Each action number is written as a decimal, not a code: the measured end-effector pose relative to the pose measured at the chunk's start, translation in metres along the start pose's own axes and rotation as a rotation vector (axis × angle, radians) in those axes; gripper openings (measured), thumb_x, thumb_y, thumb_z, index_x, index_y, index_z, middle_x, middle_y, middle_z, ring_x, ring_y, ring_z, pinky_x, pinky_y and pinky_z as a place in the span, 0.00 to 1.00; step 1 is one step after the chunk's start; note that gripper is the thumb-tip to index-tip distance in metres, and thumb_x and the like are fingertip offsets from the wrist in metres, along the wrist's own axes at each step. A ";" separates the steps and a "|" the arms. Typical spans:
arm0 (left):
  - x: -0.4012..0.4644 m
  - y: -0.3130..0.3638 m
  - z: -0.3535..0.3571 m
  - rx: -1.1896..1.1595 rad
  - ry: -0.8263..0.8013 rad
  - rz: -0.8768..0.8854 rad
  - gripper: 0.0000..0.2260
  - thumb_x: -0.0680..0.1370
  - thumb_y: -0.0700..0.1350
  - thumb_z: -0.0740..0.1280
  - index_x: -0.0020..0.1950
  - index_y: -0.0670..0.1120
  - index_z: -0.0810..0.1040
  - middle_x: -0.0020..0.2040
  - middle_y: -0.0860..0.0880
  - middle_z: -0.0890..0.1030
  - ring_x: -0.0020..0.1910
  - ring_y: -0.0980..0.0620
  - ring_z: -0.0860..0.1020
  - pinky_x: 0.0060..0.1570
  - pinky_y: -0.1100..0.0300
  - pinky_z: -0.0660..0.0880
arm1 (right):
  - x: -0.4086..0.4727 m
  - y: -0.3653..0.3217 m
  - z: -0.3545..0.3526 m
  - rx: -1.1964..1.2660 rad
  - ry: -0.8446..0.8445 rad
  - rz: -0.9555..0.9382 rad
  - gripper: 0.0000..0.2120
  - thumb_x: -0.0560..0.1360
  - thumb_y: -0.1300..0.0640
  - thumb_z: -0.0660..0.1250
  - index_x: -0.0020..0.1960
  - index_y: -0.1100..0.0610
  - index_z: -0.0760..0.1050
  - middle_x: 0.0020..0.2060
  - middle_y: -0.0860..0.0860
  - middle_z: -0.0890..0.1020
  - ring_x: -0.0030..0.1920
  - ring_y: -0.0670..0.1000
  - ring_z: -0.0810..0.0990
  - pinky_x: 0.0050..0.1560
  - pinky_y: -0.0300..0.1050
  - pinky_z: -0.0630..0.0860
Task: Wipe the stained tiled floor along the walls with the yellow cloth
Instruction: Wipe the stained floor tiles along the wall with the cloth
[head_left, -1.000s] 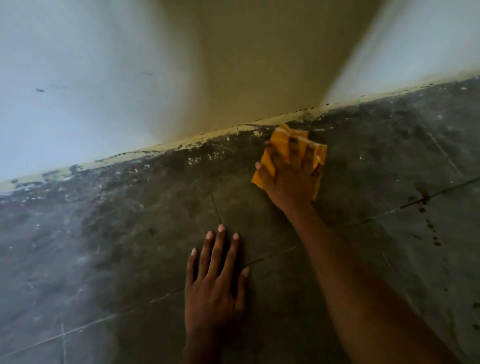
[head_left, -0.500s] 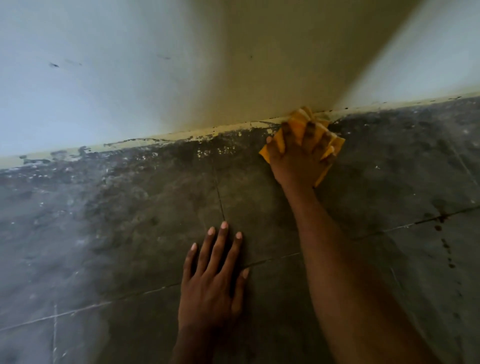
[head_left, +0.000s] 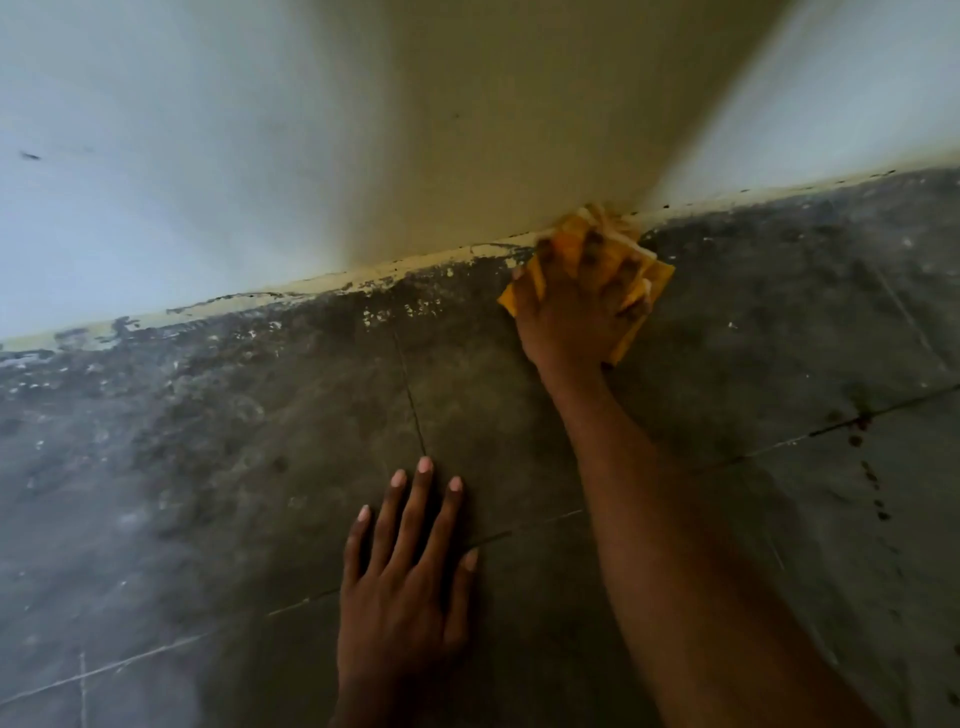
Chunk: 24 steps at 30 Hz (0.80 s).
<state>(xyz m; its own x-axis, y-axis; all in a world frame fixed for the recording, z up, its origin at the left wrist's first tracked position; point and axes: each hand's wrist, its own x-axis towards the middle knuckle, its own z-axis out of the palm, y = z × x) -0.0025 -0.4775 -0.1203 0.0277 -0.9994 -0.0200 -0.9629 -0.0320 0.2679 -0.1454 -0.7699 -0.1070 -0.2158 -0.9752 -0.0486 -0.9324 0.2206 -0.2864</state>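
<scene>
Right hand (head_left: 582, 306) bunches yellow cloth (head_left: 657, 275) at wall base (head_left: 363, 278), cloth mostly hidden; left hand (head_left: 405, 587) spread on floor (head_left: 208, 467).

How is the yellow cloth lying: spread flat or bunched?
Bunched. The cloth shows creased folds around the right hand pressing it by the wall.

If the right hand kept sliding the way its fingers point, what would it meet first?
Most likely the wall. The right hand presses the yellow cloth at the floor's edge, fingers aimed at the wall base, and the cloth's far edge already seems to touch it.
</scene>
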 end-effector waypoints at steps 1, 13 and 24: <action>0.000 0.000 -0.001 -0.007 0.004 -0.001 0.30 0.83 0.60 0.56 0.85 0.54 0.60 0.87 0.50 0.55 0.86 0.47 0.55 0.80 0.42 0.58 | -0.011 0.005 -0.003 -0.037 -0.025 -0.142 0.29 0.79 0.28 0.49 0.78 0.32 0.60 0.85 0.51 0.48 0.83 0.67 0.42 0.77 0.74 0.39; 0.000 0.002 -0.001 -0.011 -0.010 -0.006 0.30 0.83 0.60 0.56 0.85 0.55 0.61 0.87 0.50 0.56 0.86 0.47 0.55 0.81 0.44 0.56 | 0.041 0.040 -0.026 0.079 -0.009 0.282 0.36 0.80 0.30 0.47 0.84 0.42 0.47 0.85 0.54 0.43 0.82 0.67 0.37 0.77 0.74 0.38; 0.082 -0.002 -0.010 -0.011 -0.032 0.271 0.25 0.85 0.53 0.55 0.83 0.49 0.65 0.85 0.47 0.60 0.82 0.42 0.63 0.78 0.45 0.63 | -0.008 0.138 -0.046 -0.053 -0.042 0.073 0.30 0.81 0.33 0.42 0.83 0.34 0.47 0.85 0.51 0.45 0.83 0.65 0.41 0.79 0.73 0.42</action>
<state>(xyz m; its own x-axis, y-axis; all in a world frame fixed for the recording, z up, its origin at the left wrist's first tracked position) 0.0040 -0.5593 -0.1132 -0.2389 -0.9708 0.0233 -0.9313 0.2359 0.2777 -0.2854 -0.7306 -0.1023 -0.2725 -0.9561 -0.1080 -0.9288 0.2907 -0.2300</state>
